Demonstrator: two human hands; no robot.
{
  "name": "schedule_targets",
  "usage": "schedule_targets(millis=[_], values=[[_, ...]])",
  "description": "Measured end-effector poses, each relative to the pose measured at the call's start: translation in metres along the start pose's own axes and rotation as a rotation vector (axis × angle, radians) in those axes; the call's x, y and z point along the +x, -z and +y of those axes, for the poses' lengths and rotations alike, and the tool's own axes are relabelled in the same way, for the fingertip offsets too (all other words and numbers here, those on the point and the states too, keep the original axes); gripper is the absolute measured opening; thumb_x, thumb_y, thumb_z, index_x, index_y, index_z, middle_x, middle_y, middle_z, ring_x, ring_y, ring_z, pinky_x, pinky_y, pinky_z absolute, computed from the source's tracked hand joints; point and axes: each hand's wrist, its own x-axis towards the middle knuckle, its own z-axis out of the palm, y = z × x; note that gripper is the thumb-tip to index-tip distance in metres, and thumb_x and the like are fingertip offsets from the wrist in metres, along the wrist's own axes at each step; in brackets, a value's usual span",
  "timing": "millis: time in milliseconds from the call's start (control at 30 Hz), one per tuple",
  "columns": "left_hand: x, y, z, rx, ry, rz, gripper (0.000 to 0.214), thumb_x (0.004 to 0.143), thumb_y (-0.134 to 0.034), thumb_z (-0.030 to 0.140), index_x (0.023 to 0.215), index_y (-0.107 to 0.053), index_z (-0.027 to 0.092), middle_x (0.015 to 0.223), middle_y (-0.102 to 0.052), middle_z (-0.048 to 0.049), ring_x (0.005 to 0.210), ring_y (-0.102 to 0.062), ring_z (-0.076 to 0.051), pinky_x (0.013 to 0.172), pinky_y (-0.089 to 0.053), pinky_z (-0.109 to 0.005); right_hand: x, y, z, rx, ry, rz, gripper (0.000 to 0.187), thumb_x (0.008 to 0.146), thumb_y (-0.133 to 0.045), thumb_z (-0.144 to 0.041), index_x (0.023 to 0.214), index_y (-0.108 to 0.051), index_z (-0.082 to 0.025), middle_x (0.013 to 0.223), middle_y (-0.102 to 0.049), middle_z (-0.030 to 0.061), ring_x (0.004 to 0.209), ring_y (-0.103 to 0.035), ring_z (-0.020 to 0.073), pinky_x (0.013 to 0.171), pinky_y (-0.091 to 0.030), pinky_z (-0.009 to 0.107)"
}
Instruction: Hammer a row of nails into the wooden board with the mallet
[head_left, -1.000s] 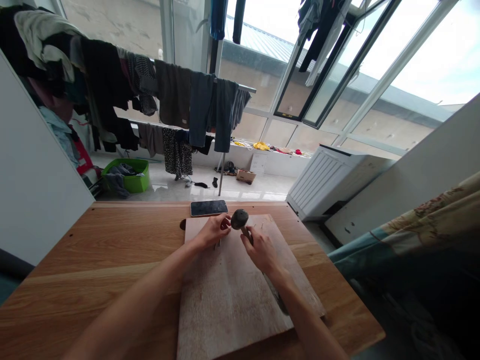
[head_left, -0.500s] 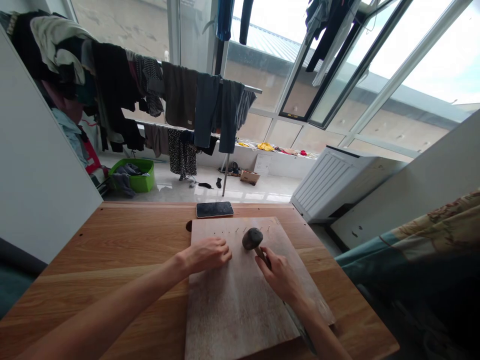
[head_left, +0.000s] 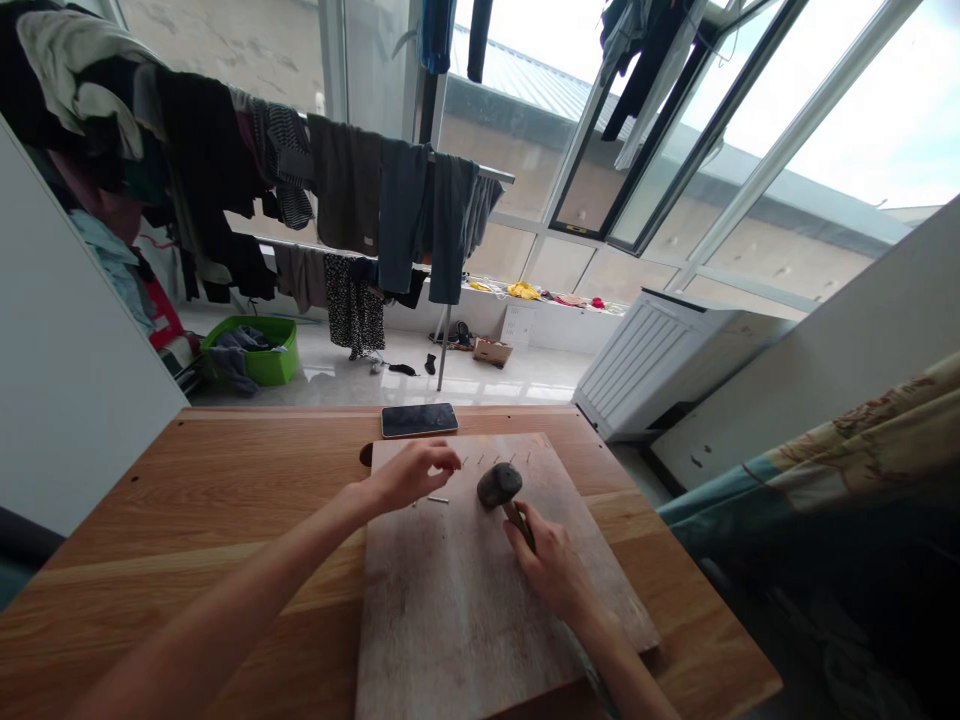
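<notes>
My right hand (head_left: 551, 555) is wrapped round the handle of a mallet (head_left: 499, 485) with a dark, rounded head. The mallet head is just above a wooden board (head_left: 442, 610). Over the board's far left part, my left hand (head_left: 412, 475) has its thumb and forefinger brought together at a thin nail (head_left: 454, 465), mostly hidden by the fingertips. To the right of these fingers, several thin nails (head_left: 512, 459) stand in a row along the board's far side, some leaning. A loose nail (head_left: 438, 500) lies flat on the board below my left hand.
The board rests on a wooden table (head_left: 262, 510). A phone (head_left: 419, 420) lies beyond the board, near the table's far edge. Past the table are a drying rack with clothes (head_left: 345, 190), a green basin (head_left: 281, 365) and a white slatted cabinet (head_left: 645, 360). A curtain (head_left: 810, 470) hangs at right.
My left hand has moved up and away, from the board's middle to the nail row, uncovering the loose nail. The mallet stays nearly in place in my right hand. The view has shifted slightly.
</notes>
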Motion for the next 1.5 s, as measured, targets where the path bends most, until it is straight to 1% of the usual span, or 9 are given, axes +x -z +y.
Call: schedule_targets(millis=[100, 167, 333, 667, 800, 967, 1167, 1367, 1500], values=[[0.007, -0.014, -0.014, -0.132, 0.155, 0.227, 0.009, 0.084, -0.061, 0.017, 0.087, -0.07, 0.016, 0.083, -0.071, -0.0029, 0.075, -0.066, -0.014, 0.072, -0.053, -0.024, -0.001, 0.001, -0.001, -0.015, -0.003, 0.004, 0.038, 0.098, -0.037, -0.043, 0.113, -0.063, -0.02, 0.092, -0.075, 0.0087, 0.088, -0.069, 0.0275, 0.075, -0.044, 0.032], [0.008, -0.023, -0.022, -0.174, 0.224, 0.264, 0.01, 0.084, -0.062, 0.02, 0.087, -0.07, 0.016, 0.08, -0.073, -0.0025, 0.073, -0.067, -0.015, 0.073, -0.054, -0.025, -0.001, 0.001, -0.001, -0.012, 0.001, 0.005, 0.037, 0.098, -0.038, -0.042, 0.113, -0.064, -0.02, 0.092, -0.075, 0.0082, 0.087, -0.069, 0.0269, 0.073, -0.044, 0.032], [0.004, -0.03, -0.029, -0.251, 0.263, 0.269, 0.012, 0.083, -0.064, 0.025, 0.088, -0.071, 0.016, 0.084, -0.075, -0.003, 0.077, -0.07, -0.016, 0.077, -0.056, -0.026, -0.002, 0.0, 0.001, 0.014, 0.017, 0.011, 0.036, 0.099, -0.04, -0.041, 0.117, -0.063, -0.019, 0.093, -0.075, 0.0078, 0.086, -0.07, 0.0252, 0.073, -0.044, 0.03], [0.002, -0.031, -0.025, -0.111, 0.215, 0.232, 0.015, 0.082, -0.062, 0.014, 0.093, -0.072, 0.018, 0.086, -0.072, -0.0039, 0.081, -0.067, -0.017, 0.079, -0.055, -0.028, -0.002, 0.0, 0.0, -0.011, 0.017, 0.047, 0.034, 0.098, -0.043, -0.041, 0.114, -0.066, -0.021, 0.088, -0.075, 0.0059, 0.085, -0.07, 0.0245, 0.073, -0.045, 0.029], [0.001, -0.031, -0.025, -0.086, 0.244, 0.247, 0.037, 0.078, -0.064, 0.011, 0.114, -0.067, 0.022, 0.085, -0.072, -0.0025, 0.088, -0.068, -0.018, 0.082, -0.055, -0.028, 0.005, 0.005, -0.012, 0.007, 0.021, 0.061, 0.031, 0.097, -0.045, -0.039, 0.11, -0.066, -0.021, 0.079, -0.074, 0.0041, 0.077, -0.069, 0.0233, 0.068, -0.044, 0.028], [0.001, -0.032, -0.027, -0.109, 0.258, 0.24, 0.034, 0.08, -0.063, 0.013, 0.113, -0.066, 0.021, 0.085, -0.073, -0.0018, 0.081, -0.069, -0.017, 0.08, -0.055, -0.028, 0.028, 0.006, -0.039, -0.011, 0.108, 0.151, 0.03, 0.098, -0.046, -0.037, 0.113, -0.065, -0.02, 0.084, -0.075, 0.0055, 0.077, -0.07, 0.023, 0.067, -0.043, 0.028], [0.002, -0.032, -0.029, -0.092, 0.236, 0.226, 0.039, 0.077, -0.063, 0.009, 0.115, -0.065, 0.019, 0.083, -0.073, -0.0019, 0.079, -0.068, -0.018, 0.078, -0.052, -0.028, 0.048, -0.003, -0.057, -0.117, 0.155, 0.091, 0.026, 0.097, -0.047, -0.032, 0.112, -0.065, -0.021, 0.083, -0.076, 0.0069, 0.076, -0.07, 0.0247, 0.065, -0.041, 0.03], [0.0, -0.031, -0.031, -0.051, 0.222, 0.22, 0.045, 0.077, -0.063, 0.01, 0.121, -0.061, 0.018, 0.09, -0.073, -0.0045, 0.083, -0.068, -0.018, 0.08, -0.052, -0.029, 0.047, -0.005, -0.051, -0.108, 0.14, 0.08, 0.027, 0.097, -0.048, -0.033, 0.113, -0.066, -0.02, 0.082, -0.075, 0.0066, 0.075, -0.07, 0.0243, 0.064, -0.04, 0.029], [-0.013, -0.017, -0.012, 0.151, 0.12, 0.145, 0.043, 0.082, -0.066, 0.021, 0.124, -0.058, 0.017, 0.112, -0.071, -0.0103, 0.102, -0.066, -0.023, 0.091, -0.051, -0.035, 0.025, 0.001, -0.034, -0.061, 0.111, 0.088, 0.031, 0.098, -0.045, -0.039, 0.114, -0.065, -0.021, 0.081, -0.075, 0.0047, 0.074, -0.07, 0.0229, 0.066, -0.042, 0.029]])
